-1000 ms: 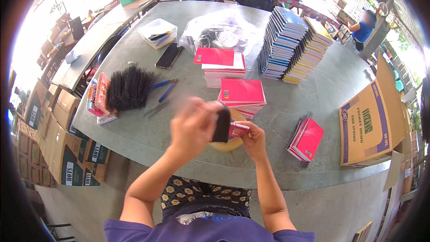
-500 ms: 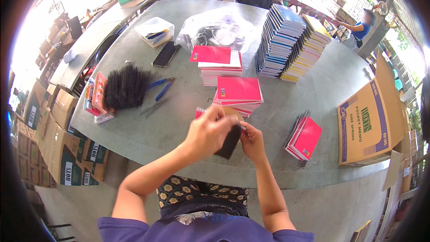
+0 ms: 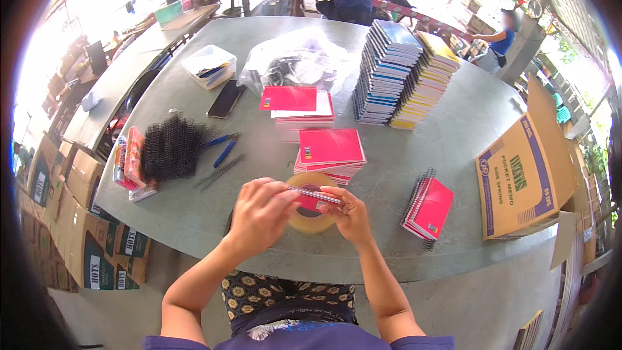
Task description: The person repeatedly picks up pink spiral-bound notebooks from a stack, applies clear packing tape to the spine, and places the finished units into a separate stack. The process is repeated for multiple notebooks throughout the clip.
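A small pink-covered notebook (image 3: 315,195) is held up with its punched, bound edge turned upward. The right end is pinched between the thumb and fingers of my right hand (image 3: 352,218). My left hand (image 3: 260,212) has its bent fingers closed at the left end of that edge. Below the notebook lies a wide roll of tape (image 3: 304,223) on the table, partly covered by my hands. Just beyond stands a stack of pink notebooks (image 3: 332,148), with another pink pile (image 3: 303,116) behind it.
Black wire coils (image 3: 172,149), blue-handled pliers (image 3: 223,153) and a phone (image 3: 226,99) lie left. Tall stacks of blue notebooks (image 3: 385,74) and yellow notebooks (image 3: 424,81) stand far right. Bound pink notebooks (image 3: 429,207) lie near an open carton (image 3: 521,172). Two people are beyond the table.
The notebook has turned from its dark side showing to edge-on, spine up. My left hand has moved left and down, revealing the tape roll. The whole view has shifted slightly.
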Motion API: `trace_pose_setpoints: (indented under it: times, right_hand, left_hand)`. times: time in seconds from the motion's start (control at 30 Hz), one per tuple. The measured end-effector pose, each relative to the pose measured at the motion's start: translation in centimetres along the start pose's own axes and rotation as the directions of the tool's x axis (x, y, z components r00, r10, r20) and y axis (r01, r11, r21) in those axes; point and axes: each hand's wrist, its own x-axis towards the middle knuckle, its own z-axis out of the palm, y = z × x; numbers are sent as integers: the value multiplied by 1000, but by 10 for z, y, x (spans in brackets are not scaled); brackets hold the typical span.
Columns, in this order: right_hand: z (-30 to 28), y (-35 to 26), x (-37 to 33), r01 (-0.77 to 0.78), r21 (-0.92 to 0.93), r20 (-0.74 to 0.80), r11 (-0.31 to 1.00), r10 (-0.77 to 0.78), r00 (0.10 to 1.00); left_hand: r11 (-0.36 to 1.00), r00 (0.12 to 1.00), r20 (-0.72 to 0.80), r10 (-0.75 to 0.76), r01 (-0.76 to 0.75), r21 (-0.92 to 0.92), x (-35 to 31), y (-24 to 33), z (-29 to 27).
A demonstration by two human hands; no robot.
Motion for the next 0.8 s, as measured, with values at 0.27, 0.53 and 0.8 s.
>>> trace_pose_setpoints:
  times: [0.27,0.53,0.8]
  right_hand:
    - [-5,7,-13,-39,-198,-124,980,14,992]
    - [-9,31,-21,133,-113,-156,985,-149,976]
    - [4,-2,-19,0,-378,-151,926,-62,987]
  left_hand:
    - [994,920,378,101,-81,-67,27,10,40]
    - [977,919,348,188,-139,-163,24,10,70]
    - [976,960,240,142,-96,-195,30,18,57]
